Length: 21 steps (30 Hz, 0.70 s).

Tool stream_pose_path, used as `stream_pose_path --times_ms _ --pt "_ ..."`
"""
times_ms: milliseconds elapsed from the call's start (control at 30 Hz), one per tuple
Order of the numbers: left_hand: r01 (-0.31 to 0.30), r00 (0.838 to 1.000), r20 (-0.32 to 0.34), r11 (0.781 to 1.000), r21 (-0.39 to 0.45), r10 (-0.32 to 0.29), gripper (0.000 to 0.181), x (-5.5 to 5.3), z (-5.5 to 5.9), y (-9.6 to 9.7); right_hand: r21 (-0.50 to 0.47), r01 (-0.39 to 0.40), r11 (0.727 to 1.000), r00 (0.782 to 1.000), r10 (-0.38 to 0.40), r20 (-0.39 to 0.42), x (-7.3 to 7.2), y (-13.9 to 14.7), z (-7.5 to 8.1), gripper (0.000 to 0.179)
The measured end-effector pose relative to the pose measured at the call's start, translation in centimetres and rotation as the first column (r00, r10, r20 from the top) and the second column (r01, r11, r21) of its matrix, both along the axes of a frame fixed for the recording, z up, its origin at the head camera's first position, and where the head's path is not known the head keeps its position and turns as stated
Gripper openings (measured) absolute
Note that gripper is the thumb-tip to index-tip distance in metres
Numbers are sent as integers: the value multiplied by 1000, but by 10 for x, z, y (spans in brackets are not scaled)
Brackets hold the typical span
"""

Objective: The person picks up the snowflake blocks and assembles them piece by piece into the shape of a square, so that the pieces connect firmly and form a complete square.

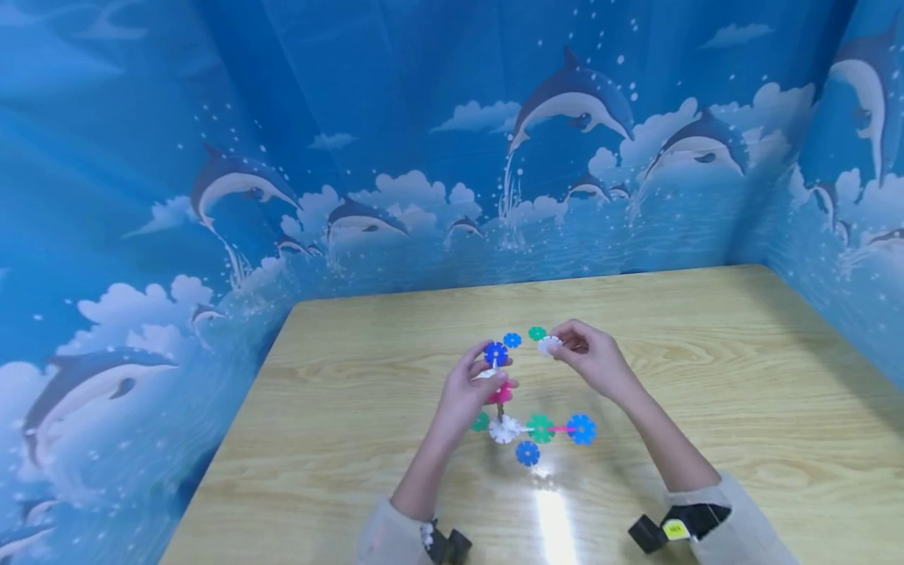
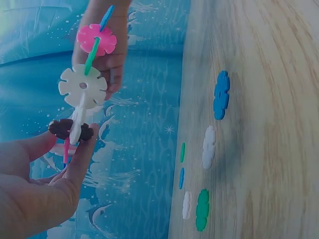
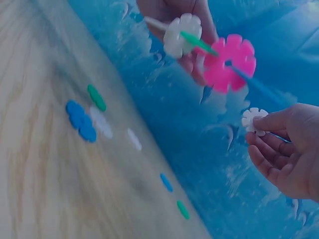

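My left hand [image 1: 466,388] grips a joined chain of notched plastic snowflake discs above the table. In the head view, a dark blue disc [image 1: 496,354] is at its far end, with a pink disc [image 1: 504,391] by my fingertips. The chain bends right through a green disc [image 1: 541,428] to a blue disc [image 1: 582,429]. A brown disc [image 2: 62,129] lies between thumb and fingers in the left wrist view, with a white disc [image 2: 82,85] beyond it. Between thumb and fingertips, my right hand [image 1: 593,357] pinches a single white disc [image 3: 254,121], apart from the chain.
Loose discs lie flat on the wooden table [image 1: 339,392]: a blue one [image 1: 527,453] in front, a green one [image 1: 480,421] at left, and another blue [image 1: 512,340] and green [image 1: 537,333] farther back. A dolphin-print curtain [image 1: 424,157] hangs behind the table.
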State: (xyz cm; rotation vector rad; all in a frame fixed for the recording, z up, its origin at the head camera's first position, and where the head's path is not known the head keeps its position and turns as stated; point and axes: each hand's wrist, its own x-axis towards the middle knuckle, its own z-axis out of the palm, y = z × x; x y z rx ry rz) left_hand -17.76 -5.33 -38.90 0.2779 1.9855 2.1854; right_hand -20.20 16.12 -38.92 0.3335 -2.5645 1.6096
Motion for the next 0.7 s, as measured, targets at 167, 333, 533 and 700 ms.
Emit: stream_pose_path --times_ms 167,333,533,700 --pt "23 1000 8 1000 -2 -23 57 2 0 3 28 -30 999 998 32 -62 14 -10 16 20" --pt "50 999 14 999 -11 -50 56 3 0 5 55 -63 997 990 69 -124 18 -16 17 15" --pt "91 996 24 996 -15 -91 58 4 0 6 80 -77 994 977 91 -190 17 -20 14 10" --pt "94 995 26 995 -31 -93 59 4 -1 7 117 -71 991 965 98 -242 18 -22 13 6"
